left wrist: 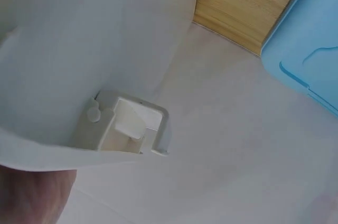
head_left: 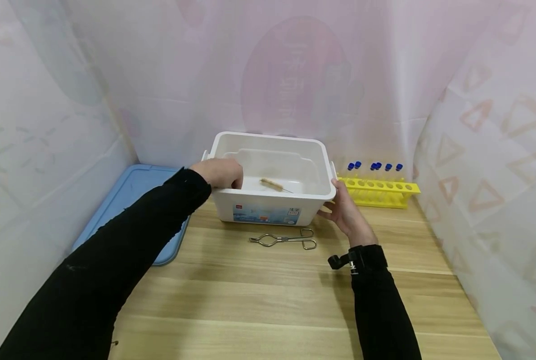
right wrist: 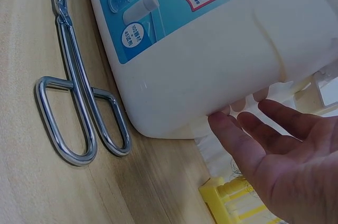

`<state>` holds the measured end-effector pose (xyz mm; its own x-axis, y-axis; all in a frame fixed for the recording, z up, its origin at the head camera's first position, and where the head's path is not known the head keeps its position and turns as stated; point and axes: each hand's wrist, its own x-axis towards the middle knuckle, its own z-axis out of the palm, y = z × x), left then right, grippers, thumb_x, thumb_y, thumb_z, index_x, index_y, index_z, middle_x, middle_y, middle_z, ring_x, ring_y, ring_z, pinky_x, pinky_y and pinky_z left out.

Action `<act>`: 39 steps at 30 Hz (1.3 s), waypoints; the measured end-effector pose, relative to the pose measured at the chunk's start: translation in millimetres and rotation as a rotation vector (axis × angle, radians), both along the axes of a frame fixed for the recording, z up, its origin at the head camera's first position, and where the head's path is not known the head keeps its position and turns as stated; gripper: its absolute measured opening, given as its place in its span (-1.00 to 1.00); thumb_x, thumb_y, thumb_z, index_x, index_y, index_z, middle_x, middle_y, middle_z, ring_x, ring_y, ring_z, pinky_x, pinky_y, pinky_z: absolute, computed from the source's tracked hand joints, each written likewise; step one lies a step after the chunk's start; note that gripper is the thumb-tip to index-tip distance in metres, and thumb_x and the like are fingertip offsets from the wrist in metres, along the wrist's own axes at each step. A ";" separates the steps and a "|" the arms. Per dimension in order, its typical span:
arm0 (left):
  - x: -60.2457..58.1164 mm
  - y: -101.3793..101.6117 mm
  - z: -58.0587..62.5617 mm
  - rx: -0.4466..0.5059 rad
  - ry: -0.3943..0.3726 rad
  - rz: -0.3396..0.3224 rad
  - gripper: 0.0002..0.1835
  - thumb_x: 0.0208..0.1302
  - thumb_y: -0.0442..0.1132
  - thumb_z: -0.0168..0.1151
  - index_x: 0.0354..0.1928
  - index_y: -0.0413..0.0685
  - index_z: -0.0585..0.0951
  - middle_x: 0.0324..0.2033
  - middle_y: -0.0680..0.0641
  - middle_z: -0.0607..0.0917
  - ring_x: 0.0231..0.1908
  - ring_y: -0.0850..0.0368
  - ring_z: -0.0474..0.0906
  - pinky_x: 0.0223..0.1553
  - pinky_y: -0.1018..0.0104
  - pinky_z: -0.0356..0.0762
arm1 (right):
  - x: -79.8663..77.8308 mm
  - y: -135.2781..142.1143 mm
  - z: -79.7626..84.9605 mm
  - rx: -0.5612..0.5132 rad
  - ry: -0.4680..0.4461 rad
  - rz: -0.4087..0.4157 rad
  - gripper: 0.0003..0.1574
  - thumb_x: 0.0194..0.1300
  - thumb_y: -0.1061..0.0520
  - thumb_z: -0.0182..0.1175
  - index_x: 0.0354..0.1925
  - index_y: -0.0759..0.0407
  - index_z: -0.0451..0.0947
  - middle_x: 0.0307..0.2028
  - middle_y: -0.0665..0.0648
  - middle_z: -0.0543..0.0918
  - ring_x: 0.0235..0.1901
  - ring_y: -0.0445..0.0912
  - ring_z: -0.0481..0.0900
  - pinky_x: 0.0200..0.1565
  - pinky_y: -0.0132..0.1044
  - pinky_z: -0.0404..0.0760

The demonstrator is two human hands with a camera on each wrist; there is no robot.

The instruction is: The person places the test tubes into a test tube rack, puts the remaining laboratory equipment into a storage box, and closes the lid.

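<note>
A white plastic bin (head_left: 274, 197) with a blue label stands on the wooden table, its top uncovered. My left hand (head_left: 222, 172) reaches over the front left rim into it, and its fingers are hidden behind the wall. A test tube brush (head_left: 272, 184) with tan bristles and a thin wire lies on the bin floor. With fairly straight fingers, my right hand (head_left: 346, 212) touches the bin's right end; the right wrist view shows the fingertips (right wrist: 217, 120) against the white wall. Metal crucible tongs (right wrist: 68, 39) lie on the table along the bin's front.
A blue lid (head_left: 137, 187) lies left of the bin, beneath my left forearm. Right of the bin stands a yellow test tube rack (head_left: 380, 186) holding several clear tubes with blue caps. Pale printed sheets (head_left: 286, 65) enclose the table's back and sides.
</note>
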<state>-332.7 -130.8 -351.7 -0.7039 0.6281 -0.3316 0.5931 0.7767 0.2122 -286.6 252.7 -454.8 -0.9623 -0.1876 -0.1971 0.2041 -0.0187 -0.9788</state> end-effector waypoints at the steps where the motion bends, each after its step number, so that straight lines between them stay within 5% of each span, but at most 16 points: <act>1: -0.2 0.0 -0.2 -0.004 -0.001 0.001 -0.32 0.48 -0.78 -0.04 -0.55 0.21 0.15 -0.47 0.09 0.00 -0.37 0.11 -0.08 -0.27 0.14 -0.02 | 0.2 0.0 0.2 0.001 0.000 0.002 0.05 0.74 -0.55 -0.19 0.93 -0.20 0.08 0.89 0.34 0.09 0.83 0.45 0.19 0.76 0.56 0.25; 5: -1.5 0.2 -0.8 -0.023 -0.007 0.007 -0.34 0.56 -0.73 0.01 -0.58 0.19 0.36 -0.49 0.08 0.12 -0.38 0.10 0.03 -0.29 0.16 0.06 | 0.6 0.1 0.8 0.002 0.001 0.004 0.05 0.74 -0.55 -0.19 0.93 -0.21 0.07 0.89 0.34 0.09 0.83 0.45 0.19 0.76 0.57 0.25; 8: -1.5 -0.8 -0.3 -0.005 0.005 0.019 -0.43 0.60 -0.69 0.10 -0.47 0.11 0.69 -0.46 0.07 0.52 -0.34 0.10 0.32 -0.24 0.18 0.34 | 0.1 0.1 1.2 0.003 0.006 0.005 0.04 0.74 -0.54 -0.20 0.93 -0.22 0.08 0.89 0.35 0.09 0.82 0.46 0.19 0.76 0.57 0.24; 12: -1.2 -2.6 -0.1 0.046 0.034 0.013 -0.62 0.68 -0.54 0.23 0.00 0.00 0.95 0.04 -0.10 0.94 0.04 -0.04 0.78 0.17 0.00 0.78 | 0.8 0.5 1.6 0.004 0.013 -0.001 0.03 0.75 -0.55 -0.20 0.92 -0.20 0.10 0.87 0.36 0.11 0.80 0.46 0.23 0.75 0.59 0.25; 14: -1.3 -3.2 -0.7 0.072 0.060 -0.012 -0.71 0.72 -0.45 0.29 0.06 -0.03 0.95 0.09 -0.14 0.94 0.13 -0.12 0.83 0.29 -0.10 0.80 | 1.1 0.9 1.7 0.007 0.013 -0.004 0.03 0.75 -0.55 -0.20 0.92 -0.20 0.11 0.87 0.37 0.12 0.80 0.45 0.23 0.75 0.59 0.25; 16: -0.5 -3.6 -0.8 0.102 0.087 -0.040 -0.79 0.74 -0.35 0.34 -0.02 -0.05 0.94 -0.06 -0.11 0.92 0.00 -0.08 0.81 0.20 -0.07 0.79 | 1.7 1.4 1.8 0.009 0.012 -0.009 0.03 0.75 -0.55 -0.19 0.92 -0.20 0.11 0.87 0.36 0.13 0.79 0.45 0.24 0.75 0.59 0.25; 19: 1.9 -3.3 -0.6 0.146 0.123 -0.054 -0.71 0.76 -0.27 0.36 -0.28 0.00 0.81 -0.40 0.03 0.68 -0.31 0.08 0.56 -0.07 0.10 0.59 | 2.1 1.9 1.6 0.007 0.009 -0.012 0.03 0.75 -0.55 -0.19 0.92 -0.21 0.10 0.87 0.36 0.12 0.80 0.45 0.23 0.76 0.58 0.25; 22: 6.6 -2.2 1.8 0.195 0.148 -0.038 -0.65 0.79 -0.24 0.33 -0.35 -0.02 0.69 -0.45 0.04 0.46 -0.36 0.11 0.34 -0.13 0.12 0.38 | 2.7 1.6 1.5 0.003 0.009 -0.013 0.03 0.75 -0.54 -0.19 0.92 -0.21 0.10 0.87 0.36 0.12 0.80 0.45 0.22 0.76 0.58 0.25; 25: 13.5 -1.4 5.9 0.235 0.192 -0.018 -0.75 0.80 -0.22 0.31 -0.16 -0.11 0.82 -0.31 -0.02 0.72 -0.24 0.07 0.58 -0.01 0.09 0.60 | 3.1 0.5 1.1 0.004 0.014 -0.009 0.03 0.75 -0.53 -0.19 0.93 -0.21 0.09 0.87 0.36 0.13 0.81 0.46 0.21 0.75 0.58 0.26; 28: 21.5 -0.5 11.7 0.245 0.228 -0.009 -0.76 0.80 -0.21 0.30 0.14 -0.19 0.88 0.08 -0.20 0.91 0.09 -0.12 0.81 0.29 -0.08 0.76 | 3.3 -0.6 0.3 0.005 0.014 -0.010 0.03 0.75 -0.53 -0.18 0.93 -0.22 0.08 0.88 0.35 0.14 0.81 0.46 0.21 0.75 0.59 0.26; 39: 57.2 2.4 20.1 0.271 0.245 0.078 -0.58 0.79 -0.12 0.36 0.44 -0.22 0.77 0.39 -0.28 0.82 0.47 -0.26 0.71 0.56 -0.17 0.66 | 3.8 -4.4 0.1 0.001 0.015 -0.011 0.04 0.75 -0.52 -0.19 0.93 -0.17 0.08 0.86 0.36 0.16 0.79 0.46 0.23 0.75 0.59 0.26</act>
